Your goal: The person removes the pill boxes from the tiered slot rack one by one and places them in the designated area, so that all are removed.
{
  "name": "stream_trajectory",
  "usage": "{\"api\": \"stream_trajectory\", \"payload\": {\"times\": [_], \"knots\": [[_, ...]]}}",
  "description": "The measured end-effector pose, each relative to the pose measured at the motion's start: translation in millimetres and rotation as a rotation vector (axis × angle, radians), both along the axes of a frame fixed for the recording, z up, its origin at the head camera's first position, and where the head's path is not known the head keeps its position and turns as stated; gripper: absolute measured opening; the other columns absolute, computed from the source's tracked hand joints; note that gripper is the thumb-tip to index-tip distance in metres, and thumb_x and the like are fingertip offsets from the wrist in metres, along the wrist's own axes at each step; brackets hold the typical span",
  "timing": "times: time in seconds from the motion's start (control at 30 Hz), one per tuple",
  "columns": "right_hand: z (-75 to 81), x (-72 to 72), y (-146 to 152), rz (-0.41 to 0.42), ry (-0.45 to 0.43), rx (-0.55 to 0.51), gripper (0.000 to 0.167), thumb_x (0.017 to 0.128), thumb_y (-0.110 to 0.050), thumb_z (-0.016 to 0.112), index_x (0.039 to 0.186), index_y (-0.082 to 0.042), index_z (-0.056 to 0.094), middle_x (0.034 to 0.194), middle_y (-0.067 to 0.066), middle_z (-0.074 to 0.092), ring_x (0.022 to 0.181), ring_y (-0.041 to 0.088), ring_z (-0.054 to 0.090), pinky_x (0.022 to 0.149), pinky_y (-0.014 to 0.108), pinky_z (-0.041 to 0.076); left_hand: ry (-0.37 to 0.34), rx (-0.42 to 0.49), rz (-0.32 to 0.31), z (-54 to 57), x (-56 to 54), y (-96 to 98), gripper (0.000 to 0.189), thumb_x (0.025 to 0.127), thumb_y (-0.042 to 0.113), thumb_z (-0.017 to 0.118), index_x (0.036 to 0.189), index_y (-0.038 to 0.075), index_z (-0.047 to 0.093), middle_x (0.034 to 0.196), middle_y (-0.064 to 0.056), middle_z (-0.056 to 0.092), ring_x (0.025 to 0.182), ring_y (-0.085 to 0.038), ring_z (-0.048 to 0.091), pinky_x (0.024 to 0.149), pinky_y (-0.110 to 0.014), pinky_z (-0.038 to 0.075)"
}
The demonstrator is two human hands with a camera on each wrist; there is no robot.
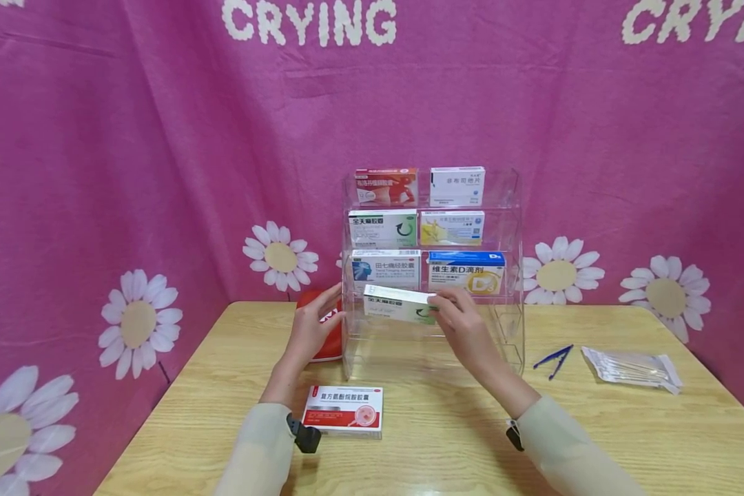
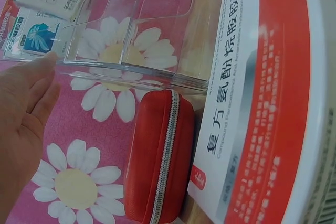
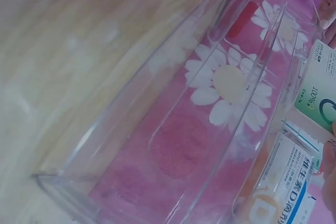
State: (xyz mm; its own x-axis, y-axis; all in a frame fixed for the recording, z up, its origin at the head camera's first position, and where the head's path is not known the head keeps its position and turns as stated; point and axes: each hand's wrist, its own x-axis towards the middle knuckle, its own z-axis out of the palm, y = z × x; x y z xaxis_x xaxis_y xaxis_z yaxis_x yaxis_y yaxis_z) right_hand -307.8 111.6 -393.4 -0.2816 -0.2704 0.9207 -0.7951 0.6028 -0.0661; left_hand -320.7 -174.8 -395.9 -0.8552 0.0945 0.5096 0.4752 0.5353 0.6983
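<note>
My right hand [image 1: 468,331] pinches the right end of a white and green medicine box [image 1: 397,308], held slightly tilted before the lower part of a clear acrylic display rack [image 1: 434,337]. In the right wrist view only fingertips [image 3: 329,174] show at that box's edge. My left hand [image 1: 310,327] is at the rack's left side, its fingers extended along the side panel; the left wrist view shows the fingers [image 2: 39,85] by the panel's edge. Medicine boxes stand two to a tier on the upper tiers, among them a blue and yellow vitamin D box [image 1: 468,272] and a grey-blue box [image 1: 386,270].
A red zippered case [image 2: 157,156] stands left of the rack, partly behind my left hand in the head view. Nearer me lies a white and red medicine box [image 1: 344,411]. Blue tweezers [image 1: 554,359] and a packet of cotton swabs [image 1: 632,368] lie on the right of the wooden table [image 1: 459,448].
</note>
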Motion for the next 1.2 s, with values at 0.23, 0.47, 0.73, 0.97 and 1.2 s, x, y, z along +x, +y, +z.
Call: {"api": "stream_trajectory", "payload": {"times": [0.23,0.47,0.73,0.97,1.2], "knots": [[-7.3,17.0,13.0,0.011,-0.049,-0.020,0.038,0.068,0.013,0.080,0.100,-0.003,0.070,0.100,0.010,0.065,0.090,0.021,0.065,0.076,0.024,0.058,-0.012,-0.001,0.002,-0.6,0.9,-1.6,0.057,0.087,0.004,0.071,0.140,0.011,0.054,0.132,-0.013,0.065,0.122,-0.028,0.063,0.100,-0.039,0.053],[-16.7,32.1,24.2,0.073,-0.144,-0.008,0.038,0.066,0.011,0.082,0.098,-0.005,0.070,0.098,0.007,0.066,0.088,0.018,0.062,0.078,0.010,0.050,-0.002,-0.011,0.004,-1.4,2.9,-2.6,0.057,0.086,0.003,0.071,0.140,0.010,0.053,0.131,-0.014,0.065,0.121,-0.030,0.063,0.099,-0.041,0.053],[-30.1,43.8,34.7,0.139,-0.226,0.066,0.036,0.067,0.010,0.081,0.097,-0.006,0.069,0.096,0.006,0.066,0.076,0.014,0.065,0.070,0.014,0.056,-0.002,-0.008,0.002,-1.8,4.2,-2.6,0.057,0.086,0.004,0.072,0.140,0.009,0.054,0.131,-0.014,0.065,0.121,-0.029,0.064,0.098,-0.040,0.053],[-37.1,53.1,41.3,0.149,-0.359,0.133,0.032,0.068,0.009,0.081,0.092,-0.007,0.067,0.092,0.004,0.065,0.069,0.011,0.066,0.063,0.014,0.057,-0.020,-0.015,0.007,0.2,2.9,-2.2,0.056,0.088,0.006,0.070,0.141,0.012,0.053,0.135,-0.012,0.063,0.123,-0.027,0.062,0.099,-0.039,0.054],[-41.7,57.9,47.9,0.172,-0.583,0.203,0.024,0.075,0.004,0.078,0.093,-0.006,0.066,0.091,0.004,0.066,0.073,0.013,0.067,0.065,0.020,0.060,-0.026,-0.023,0.010,2.2,1.3,-0.9,0.057,0.089,0.007,0.070,0.142,0.016,0.052,0.138,-0.009,0.061,0.125,-0.025,0.062,0.099,-0.038,0.054]]}}
